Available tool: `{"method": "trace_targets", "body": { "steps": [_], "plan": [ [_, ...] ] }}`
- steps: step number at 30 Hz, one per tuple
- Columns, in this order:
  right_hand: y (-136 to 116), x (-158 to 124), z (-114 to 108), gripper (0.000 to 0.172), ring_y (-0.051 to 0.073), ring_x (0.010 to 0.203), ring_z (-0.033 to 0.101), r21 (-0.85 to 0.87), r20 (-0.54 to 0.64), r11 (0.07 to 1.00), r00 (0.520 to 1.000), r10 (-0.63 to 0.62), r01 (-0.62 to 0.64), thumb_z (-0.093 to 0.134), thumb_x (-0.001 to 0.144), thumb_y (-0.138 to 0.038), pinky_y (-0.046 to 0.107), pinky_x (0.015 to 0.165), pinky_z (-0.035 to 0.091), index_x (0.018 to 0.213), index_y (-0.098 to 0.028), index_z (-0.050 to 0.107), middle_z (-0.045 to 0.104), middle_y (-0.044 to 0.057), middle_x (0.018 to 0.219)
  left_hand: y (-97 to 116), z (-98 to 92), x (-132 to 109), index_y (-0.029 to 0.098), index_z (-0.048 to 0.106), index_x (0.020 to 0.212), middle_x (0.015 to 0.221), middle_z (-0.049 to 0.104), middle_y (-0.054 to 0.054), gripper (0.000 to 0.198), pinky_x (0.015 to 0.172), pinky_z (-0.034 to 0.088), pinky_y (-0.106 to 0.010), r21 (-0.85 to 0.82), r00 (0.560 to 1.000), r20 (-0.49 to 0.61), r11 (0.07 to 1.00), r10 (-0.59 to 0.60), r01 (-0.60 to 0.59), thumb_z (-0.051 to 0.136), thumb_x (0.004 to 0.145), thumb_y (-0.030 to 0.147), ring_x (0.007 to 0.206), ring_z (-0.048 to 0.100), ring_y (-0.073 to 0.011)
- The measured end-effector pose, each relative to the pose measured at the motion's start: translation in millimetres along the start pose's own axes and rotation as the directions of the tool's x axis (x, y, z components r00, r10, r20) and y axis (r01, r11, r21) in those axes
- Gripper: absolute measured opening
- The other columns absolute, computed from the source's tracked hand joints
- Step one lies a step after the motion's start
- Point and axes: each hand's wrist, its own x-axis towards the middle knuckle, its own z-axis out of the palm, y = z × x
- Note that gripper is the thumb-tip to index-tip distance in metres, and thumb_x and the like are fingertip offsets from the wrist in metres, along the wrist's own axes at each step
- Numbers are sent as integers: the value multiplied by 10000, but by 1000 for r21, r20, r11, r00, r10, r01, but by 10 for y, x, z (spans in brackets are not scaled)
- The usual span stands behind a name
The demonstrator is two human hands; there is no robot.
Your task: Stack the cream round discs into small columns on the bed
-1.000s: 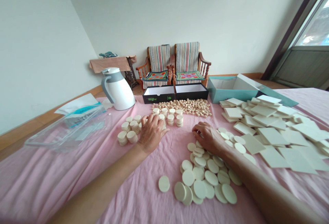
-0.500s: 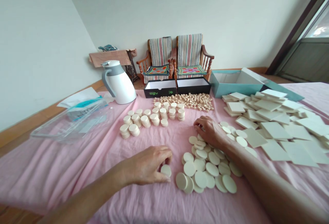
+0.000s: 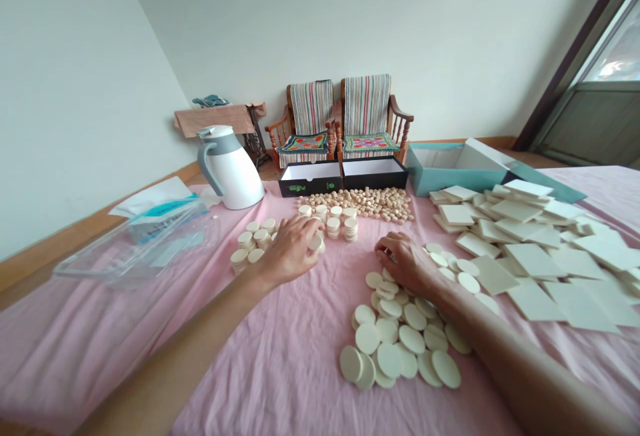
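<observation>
My left hand reaches over the short stacks of cream round discs and pinches one disc between thumb and fingers. My right hand rests curled on the far end of a loose pile of flat cream discs, fingers closed over some of them. What lies under those fingers is hidden. More small stacks stand just beyond my left hand.
Cream square tiles spread at the right. Small wooden beads lie before two black boxes. A teal box, a white jug and a clear plastic tray sit on the pink cloth.
My left hand picked up the lone disc near the front of the cloth and carried it back to the stacks. My right hand stayed on the pile.
</observation>
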Motion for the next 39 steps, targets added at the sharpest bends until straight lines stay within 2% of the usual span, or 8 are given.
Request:
{"method": "trace_targets", "body": {
  "steps": [9,15,18,20,24,27,31,39],
  "plan": [
    [0,2,3,183,167,779,524,8,-4,1000,1000,-11,11,459,820,-138,263,723,380,812,-148,642,599,59,773,-114,180,94,198,537,974,994,591,-54,320,808,328,-387,105,999,47,994,28,-33,516,683,68,994,493,-250],
    [15,10,7,177,166,786,524,3,3,1000,1000,-6,6,463,824,-144,261,725,379,808,-151,639,595,57,772,47,-6,-11,191,553,943,963,574,-42,205,834,382,-330,-185,994,58,980,92,-80,518,762,100,952,511,-193],
    [24,13,8,162,165,782,522,-2,13,1000,1000,-5,5,475,817,-146,262,726,378,806,-154,637,592,56,771,255,-193,-140,192,558,939,907,559,-20,162,721,432,-256,-449,940,230,885,251,-126,596,783,217,783,528,-133],
    [27,12,6,160,166,784,521,-2,14,1000,1000,-7,7,477,814,-145,262,726,379,806,-154,636,592,56,773,412,-282,-258,195,558,978,939,551,-27,289,707,448,-247,-548,886,288,821,363,-158,674,742,315,770,531,-128],
    [18,6,-4,168,169,791,524,-2,13,1000,1000,-7,7,471,817,-149,265,728,381,810,-155,639,594,60,774,667,-254,-525,226,476,1145,1115,498,-74,541,788,486,-286,-516,817,330,815,473,-263,717,693,399,903,545,-174],
    [10,2,-8,170,169,790,524,-5,8,1000,1000,-3,3,469,819,-152,266,724,381,805,-156,638,595,61,772,769,-113,-650,235,427,1198,1189,451,-111,558,765,506,-313,-376,817,287,844,500,-383,668,737,439,939,541,-205],
    [12,1,-3,171,168,792,521,5,5,1000,1000,-7,7,467,820,-150,263,727,379,814,-157,637,593,58,777,799,24,-596,211,479,1101,1183,448,-93,287,787,507,-301,-249,832,302,881,465,-402,546,854,339,904,557,-168],
    [17,7,-2,169,167,790,525,5,22,1000,1000,-3,3,465,824,-160,265,730,379,809,-151,633,592,61,775,577,151,-288,213,458,1147,1080,493,-48,447,844,484,-317,-273,945,213,944,249,-188,669,765,313,988,526,-194]
  ]
}}
